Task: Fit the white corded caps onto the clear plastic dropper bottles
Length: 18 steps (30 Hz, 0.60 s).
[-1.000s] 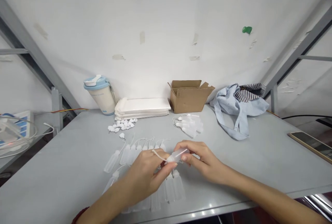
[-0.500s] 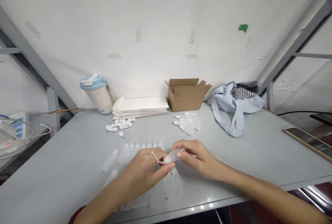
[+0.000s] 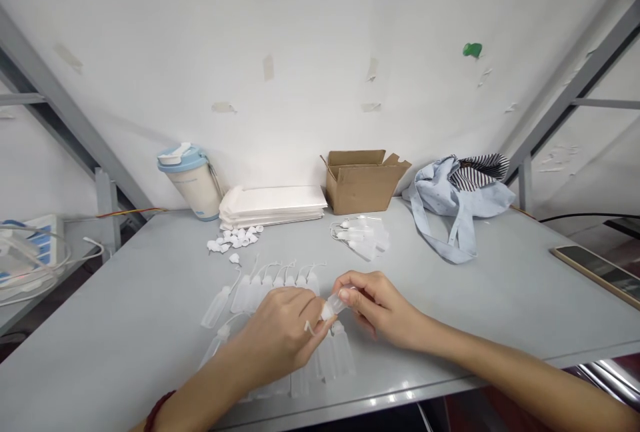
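A small translucent bottle (image 3: 341, 300) is held between both hands above the grey table. My left hand (image 3: 295, 325) pinches its white neck end, where a thin white strap sticks out below the fingers. Thumb and fingers of my right hand (image 3: 375, 302) close on the bottle's body. Beneath and behind my left hand lie rows of similar bottles; one bottle (image 3: 217, 307) lies at the left, a loose white cap (image 3: 235, 259) above it. A pile of white caps (image 3: 237, 239) rests farther back. Another group of bottles (image 3: 364, 237) lies beyond my right hand.
Along the wall stand a blue-lidded cup (image 3: 193, 182), a stack of white envelopes (image 3: 273, 204), an open cardboard box (image 3: 363, 189) and a light blue cloth bag (image 3: 445, 202). A phone (image 3: 600, 272) lies at the right edge of the table (image 3: 500, 299).
My left hand has turned around the bottle's neck, and the strap now points lower and is partly hidden by the fingers. My right hand keeps its grip. The view has shifted slightly.
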Tool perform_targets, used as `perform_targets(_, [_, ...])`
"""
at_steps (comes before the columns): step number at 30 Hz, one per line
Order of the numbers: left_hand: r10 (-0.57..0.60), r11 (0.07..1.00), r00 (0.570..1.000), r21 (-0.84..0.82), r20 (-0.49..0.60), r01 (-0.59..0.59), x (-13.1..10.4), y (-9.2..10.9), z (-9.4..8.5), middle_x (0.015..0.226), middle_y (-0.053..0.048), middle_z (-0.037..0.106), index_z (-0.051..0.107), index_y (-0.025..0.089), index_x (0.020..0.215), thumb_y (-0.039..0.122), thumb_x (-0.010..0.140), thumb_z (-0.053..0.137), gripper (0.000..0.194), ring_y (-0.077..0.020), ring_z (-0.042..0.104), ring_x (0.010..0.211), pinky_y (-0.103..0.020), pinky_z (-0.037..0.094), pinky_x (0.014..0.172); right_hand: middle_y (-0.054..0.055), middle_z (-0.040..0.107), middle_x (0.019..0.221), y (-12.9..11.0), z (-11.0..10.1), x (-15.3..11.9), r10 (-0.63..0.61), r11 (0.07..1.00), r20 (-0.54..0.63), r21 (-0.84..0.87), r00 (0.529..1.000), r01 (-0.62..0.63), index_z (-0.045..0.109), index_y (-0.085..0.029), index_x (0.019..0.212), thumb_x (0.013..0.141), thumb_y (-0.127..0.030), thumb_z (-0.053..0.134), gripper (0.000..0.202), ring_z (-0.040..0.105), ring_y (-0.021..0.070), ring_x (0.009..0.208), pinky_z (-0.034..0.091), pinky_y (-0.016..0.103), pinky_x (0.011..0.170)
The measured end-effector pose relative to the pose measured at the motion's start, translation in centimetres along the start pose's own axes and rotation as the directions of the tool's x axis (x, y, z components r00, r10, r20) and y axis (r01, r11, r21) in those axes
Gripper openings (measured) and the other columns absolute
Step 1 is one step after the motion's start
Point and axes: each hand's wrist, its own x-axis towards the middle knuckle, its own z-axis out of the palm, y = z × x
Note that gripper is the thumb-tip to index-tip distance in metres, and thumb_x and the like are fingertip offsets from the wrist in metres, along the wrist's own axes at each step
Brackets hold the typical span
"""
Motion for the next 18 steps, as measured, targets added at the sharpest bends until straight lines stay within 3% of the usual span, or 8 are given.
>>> perform_targets(4, [0.034, 0.998, 0.999, 0.049, -0.02, -0.033, -0.1, -0.1, 0.4, 0.056, 0.0, 0.053, 0.05, 0.017, 0.068, 0.017, 0.094, 0.04, 0.028, -0.0146, 0.046, 0.049, -0.028, 0.03, 0.049, -0.009, 0.037, 0.042, -0.3, 0.0, 0.2, 0.06, 0.998, 0.016, 0.035, 0.998, -0.06, 0.054, -0.015, 0.081, 0.093, -0.05, 0.042, 0.039, 0.033, 0.0063, 0.034, 0.025, 0.019, 0.037])
perform_targets(7, [-0.03, 0.997, 0.999, -0.07, -0.019, 0.029, 0.0, -0.6, 0.3, 0.057, 0.0, 0.054, 0.051, 0.017, 0.069, 0.024, 0.095, 0.044, 0.027, -0.0136, 0.046, 0.05, -0.027, 0.03, 0.048, -0.008, 0.036, 0.045, -0.5, -0.1, 0.3, 0.026, 0.999, -0.008, 0.02, 1.0, -0.026, 0.057, -0.013, 0.084, 0.093, -0.051, 0.041, 0.041, 0.033, 0.0063, 0.038, 0.026, 0.019, 0.039])
perform_targets(11, [-0.173, 0.928, 0.978, -0.314, 0.117, 0.201, 0.3, -0.8, -0.4, 0.059, 0.003, 0.052, 0.049, 0.017, 0.07, 0.028, 0.095, 0.046, 0.028, -0.011, 0.047, 0.051, -0.023, 0.031, 0.05, -0.007, 0.039, 0.052, -0.4, -0.1, 0.4, -0.088, 0.995, -0.053, -0.051, 0.995, 0.085, 0.059, -0.013, 0.091, 0.096, -0.046, 0.039, 0.038, 0.036, 0.0074, 0.045, 0.03, 0.019, 0.044])
perform_targets(18, [-0.273, 0.777, 0.918, -0.497, 0.286, 0.386, 0.9, -0.3, -1.6, 0.057, 0.004, 0.047, 0.044, 0.018, 0.06, 0.026, 0.096, 0.037, 0.038, -0.0096, 0.045, 0.052, -0.022, 0.033, 0.054, 0.0, 0.055, 0.07, 0.0, -0.3, 0.4, -0.281, 0.926, -0.044, -0.273, 0.959, 0.259, 0.058, -0.015, 0.096, 0.097, -0.037, 0.041, 0.028, 0.047, 0.0106, 0.058, 0.037, 0.021, 0.054])
